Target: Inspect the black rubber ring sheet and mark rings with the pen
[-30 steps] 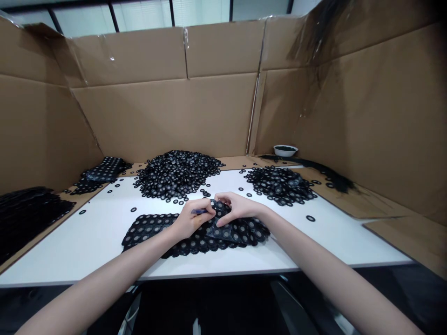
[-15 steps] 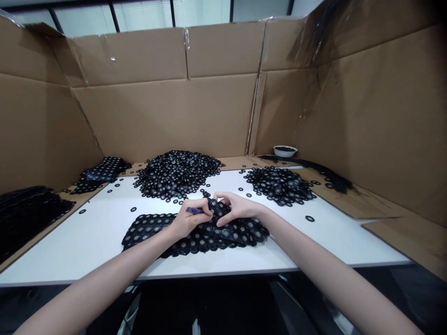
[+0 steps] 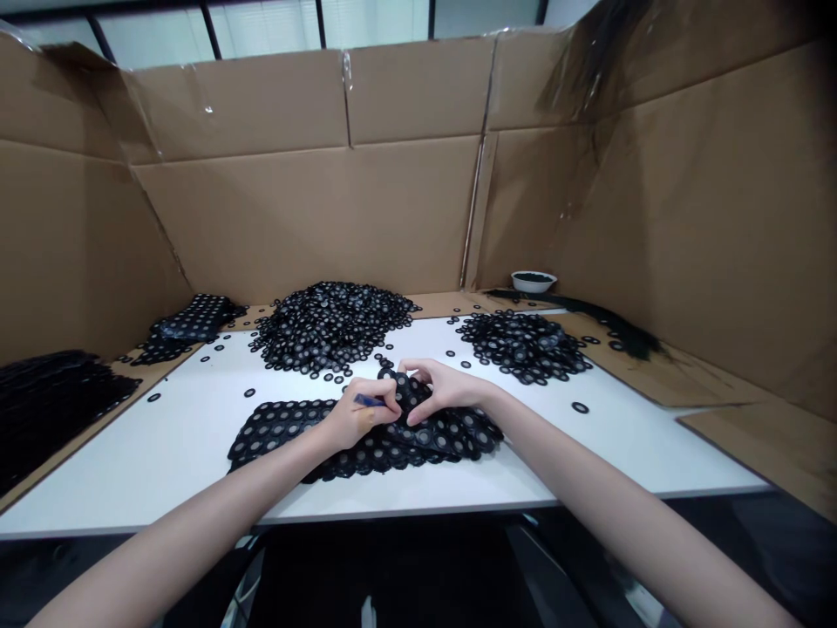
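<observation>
In front of me lies a black sheet of joined rings with pale round centres (image 3: 278, 429), partly folded over on itself at its right half. My left hand (image 3: 359, 413) is closed in a pinch around a slim blue pen-like tool (image 3: 368, 400); the tool's tip is hidden by the fingers at the raised edge of the sheet. My right hand (image 3: 445, 388) grips that raised part from the other side, with thumb in front and fingers behind. A few loose black rings (image 3: 384, 361) lie just beyond the hands.
A large heap of black rings (image 3: 327, 327) rises behind the sheet, a smaller heap (image 3: 523, 346) to its right. Stacked sheets (image 3: 52, 401) stand at the left edge. Far right are a white bowl (image 3: 534, 282) and a bundle of black strands (image 3: 605, 321). Cardboard walls (image 3: 294, 218) enclose the white tabletop (image 3: 163, 462).
My left hand has shifted slightly right and tilted the blue tool. The raised edge of the sheet now reaches a little farther left. My right hand has barely moved.
</observation>
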The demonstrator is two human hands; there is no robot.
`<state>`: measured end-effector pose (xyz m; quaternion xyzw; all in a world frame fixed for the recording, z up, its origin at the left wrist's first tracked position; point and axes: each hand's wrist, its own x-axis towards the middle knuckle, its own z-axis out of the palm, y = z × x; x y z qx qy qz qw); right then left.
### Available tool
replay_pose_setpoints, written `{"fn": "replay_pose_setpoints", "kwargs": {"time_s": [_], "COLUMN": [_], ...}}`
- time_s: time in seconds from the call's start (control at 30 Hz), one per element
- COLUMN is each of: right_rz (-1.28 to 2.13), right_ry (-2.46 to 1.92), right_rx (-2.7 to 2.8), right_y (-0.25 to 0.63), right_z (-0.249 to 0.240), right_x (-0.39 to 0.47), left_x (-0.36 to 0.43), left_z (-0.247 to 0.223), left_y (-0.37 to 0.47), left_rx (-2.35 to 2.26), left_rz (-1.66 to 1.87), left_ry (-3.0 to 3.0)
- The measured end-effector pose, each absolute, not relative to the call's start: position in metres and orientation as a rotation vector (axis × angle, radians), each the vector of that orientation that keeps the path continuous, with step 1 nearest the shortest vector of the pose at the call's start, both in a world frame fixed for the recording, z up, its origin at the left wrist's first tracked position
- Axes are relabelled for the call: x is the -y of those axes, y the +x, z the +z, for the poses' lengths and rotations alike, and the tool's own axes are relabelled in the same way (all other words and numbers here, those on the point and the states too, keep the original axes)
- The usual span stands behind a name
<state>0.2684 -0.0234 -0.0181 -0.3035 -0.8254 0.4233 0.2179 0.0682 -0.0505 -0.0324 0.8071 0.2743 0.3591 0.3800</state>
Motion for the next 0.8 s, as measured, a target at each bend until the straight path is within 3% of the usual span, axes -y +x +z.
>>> {"fn": "replay_pose_setpoints", "kwargs": {"time_s": [0.37,0.8], "right_rz": [1.124,0.940], "right_ry": [-0.805,-0.870], "right_rx": [2.311,2.365], "right_y": [0.2677,0.2675], "right_z": [-0.0189,-0.0093], "right_x": [0.0225,0.0299], "left_x": [0.0515,0.0562], "left_z": [-0.0315,-0.0275], "left_y": [0.0721,0.0711], "left_rx": [-0.651,-0.685], "left_rz": [0.781,0.951], "left_ry": [2.056,2.193]}}
